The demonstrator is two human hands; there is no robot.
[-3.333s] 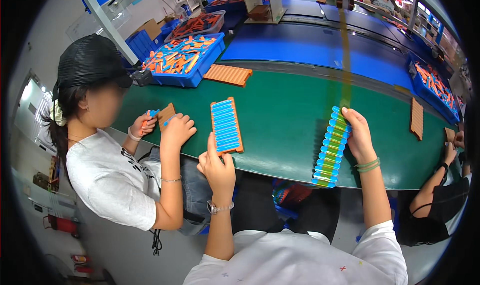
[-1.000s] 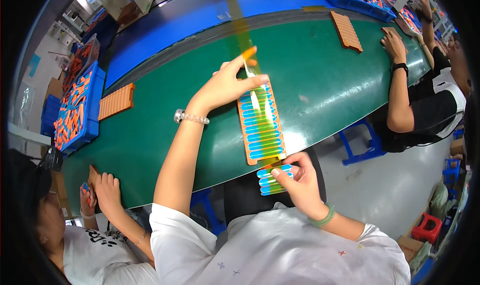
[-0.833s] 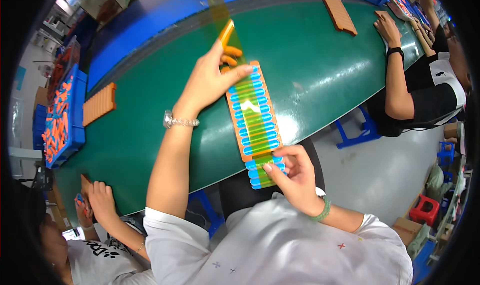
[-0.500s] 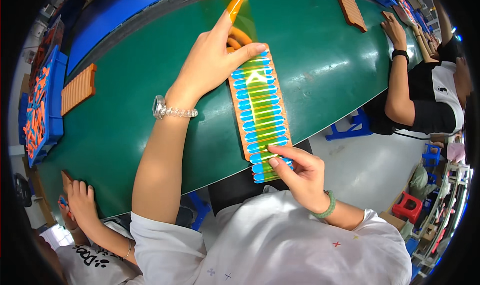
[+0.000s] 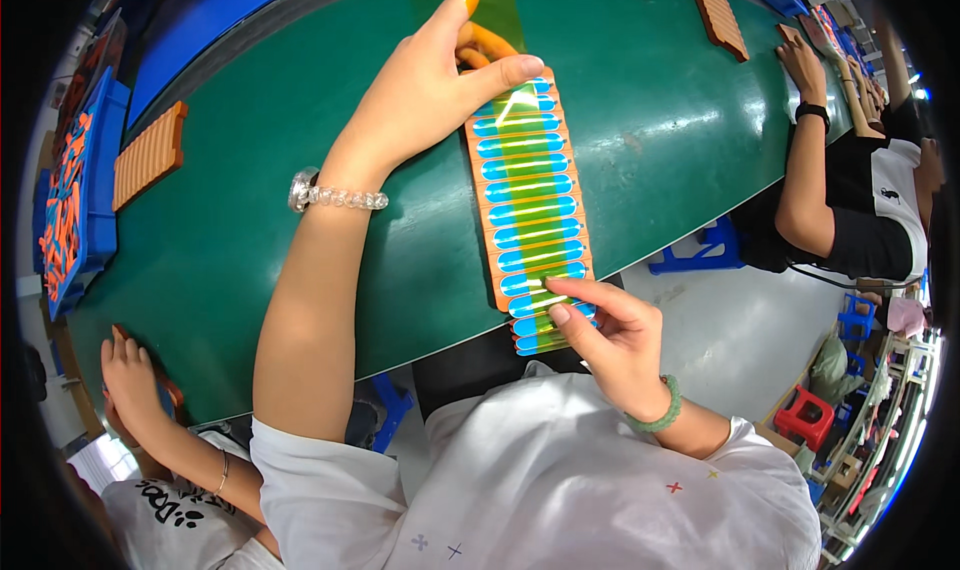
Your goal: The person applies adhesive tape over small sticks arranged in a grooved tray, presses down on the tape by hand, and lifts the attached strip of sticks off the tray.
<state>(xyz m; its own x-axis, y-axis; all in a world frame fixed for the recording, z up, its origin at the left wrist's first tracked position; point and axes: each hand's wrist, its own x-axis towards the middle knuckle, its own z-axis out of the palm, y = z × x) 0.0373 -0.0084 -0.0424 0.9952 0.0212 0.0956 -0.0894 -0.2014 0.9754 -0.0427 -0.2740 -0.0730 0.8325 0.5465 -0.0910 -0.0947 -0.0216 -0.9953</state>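
Observation:
A ridged orange board [image 5: 484,210] lies on the table before me, bearing a row of round-ended blue pieces [image 5: 505,213]. Down their middle runs a see-through yellow film strip [image 5: 533,188]. At the far end my left hand [image 5: 425,85] has its thumb over the film; its index finger is stretched out and the others are curled, showing orange through the film. At the near end the blue pieces and film hang past the board. There my right hand [image 5: 625,335] pinches with thumb and index fingertip at the film's right side; its other fingers are bent.
A second ridged board [image 5: 150,157] lies left, by a blue bin [image 5: 85,195] of orange pieces. Another board [image 5: 716,12] lies far right. A co-worker's hand [image 5: 803,68] works at the right, and another person's hand [image 5: 132,385] at the lower left. A green table [image 5: 680,140] spans the scene.
The view has shifted slightly. Both my hands keep their places on the film strip, and the board sits slightly farther right in view. The lower-left person's hand has moved.

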